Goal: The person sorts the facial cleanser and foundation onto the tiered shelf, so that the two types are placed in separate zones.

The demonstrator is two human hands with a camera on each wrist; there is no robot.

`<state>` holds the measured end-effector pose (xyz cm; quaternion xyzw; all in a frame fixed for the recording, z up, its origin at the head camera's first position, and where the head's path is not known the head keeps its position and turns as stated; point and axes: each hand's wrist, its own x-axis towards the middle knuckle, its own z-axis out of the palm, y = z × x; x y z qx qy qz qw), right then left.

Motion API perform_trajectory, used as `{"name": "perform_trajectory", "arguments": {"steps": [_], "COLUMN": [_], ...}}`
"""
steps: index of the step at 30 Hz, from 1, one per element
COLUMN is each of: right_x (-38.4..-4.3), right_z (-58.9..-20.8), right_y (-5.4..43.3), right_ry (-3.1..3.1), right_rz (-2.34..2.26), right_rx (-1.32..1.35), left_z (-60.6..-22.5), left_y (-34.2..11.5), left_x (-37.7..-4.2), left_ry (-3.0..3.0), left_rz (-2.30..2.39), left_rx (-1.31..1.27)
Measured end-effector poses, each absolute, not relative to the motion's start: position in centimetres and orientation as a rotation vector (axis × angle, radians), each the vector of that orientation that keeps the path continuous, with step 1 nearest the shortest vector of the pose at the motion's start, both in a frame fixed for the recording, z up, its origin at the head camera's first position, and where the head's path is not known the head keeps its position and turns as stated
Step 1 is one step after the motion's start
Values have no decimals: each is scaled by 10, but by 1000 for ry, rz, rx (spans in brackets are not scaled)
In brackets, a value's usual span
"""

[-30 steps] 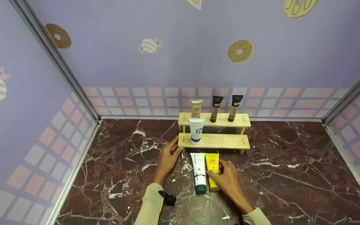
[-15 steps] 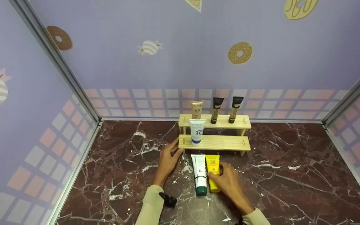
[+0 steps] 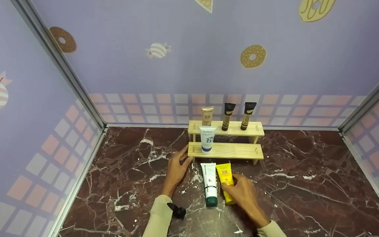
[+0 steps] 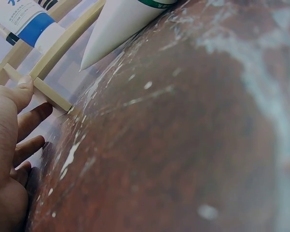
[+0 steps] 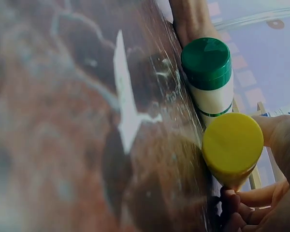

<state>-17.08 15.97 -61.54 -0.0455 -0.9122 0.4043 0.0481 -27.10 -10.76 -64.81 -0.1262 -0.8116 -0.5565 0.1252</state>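
My right hand (image 3: pixel 242 191) grips a yellow squeeze tube (image 3: pixel 225 177) by its sides, thumb on the near side, with its round yellow cap (image 5: pixel 232 145) facing the right wrist camera. Close to its left lies a white tube (image 3: pixel 210 177) with a green cap (image 5: pixel 206 63), flat on the marble surface. My left hand (image 3: pixel 177 168) rests at the left end of a two-step wooden stand (image 3: pixel 235 150). In the left wrist view its thumb (image 4: pixel 23 92) touches the stand's corner and the other fingers extend loosely beside it.
A white-and-blue tube (image 3: pixel 207 140) stands on the lower step. On the upper step stand a beige tube (image 3: pixel 207 115) and two black-and-gold tubes, one in the middle (image 3: pixel 228 117) and one at right (image 3: pixel 248 116). Patterned purple walls (image 3: pixel 189 72) enclose the marble table (image 3: pixel 308 191).
The yellow tube has tilted, its cap end shifting slightly right and nearer with my right hand, opening a wider gap from the white tube. My left hand has stayed at the stand.
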Motion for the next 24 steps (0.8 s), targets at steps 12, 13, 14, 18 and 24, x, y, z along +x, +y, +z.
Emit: {"name": "perform_trajectory", "arguments": {"steps": [12, 13, 14, 18, 24], "right_x": [-161, -160, -160, -157, -153], "right_z": [-611, -610, -610, -608, -606], "right_y": [172, 173, 174, 178, 182], "right_ry": [-2715, -2699, -2684, -2638, -2599], "right_rz": [1331, 1346, 1362, 1392, 1340], "right_rx": [-109, -101, -97, -85, -65], "left_z": [-648, -647, -647, -647, -647], "left_y": [-109, -109, -109, -109, -108], "left_x": [-270, -270, -270, -270, -269], "left_ry": [-2369, -2369, -2370, -2376, -2373], "left_rz": [-1650, -1649, -1645, -1632, -1643], "left_rx": [-367, -362, -358, -354, -355]}}
